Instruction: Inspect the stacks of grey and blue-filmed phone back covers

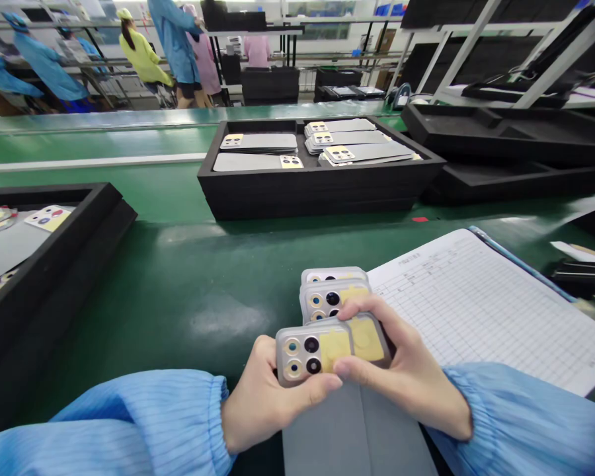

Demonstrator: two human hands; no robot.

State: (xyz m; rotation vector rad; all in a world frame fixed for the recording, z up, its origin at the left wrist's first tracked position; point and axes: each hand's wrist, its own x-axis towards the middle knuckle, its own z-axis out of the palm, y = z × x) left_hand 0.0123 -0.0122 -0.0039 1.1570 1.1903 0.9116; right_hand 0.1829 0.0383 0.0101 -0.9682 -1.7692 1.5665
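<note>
Head view, the only one. Lower centre of the frame: the left hand [272, 400] grips the front panel [297, 337], a grey plate with ringed round openings and a yellow patch at its upper end, thumb across the lower corner. The right hand [401, 360] is closed around the second panel [370, 338], just beside and partly behind the first, its thumb tip at the front panel's yellow patch. More panels [317, 294] show right behind; whether held or resting on the bench [203, 284], cannot tell. Grey lengths run down to the bottom edge.

Ruled sheet [486, 311] at right, partly behind the right sleeve [530, 403]. Upper centre: black tray [317, 195] with similar panels in piles. Another tray [86, 244] at left, also loaded.

Step in hand, as I judge it: handling and sorting panels one against another. Next move seems to call for a light edge grip, keeping plates from sliding and fingertips off the openings.
</note>
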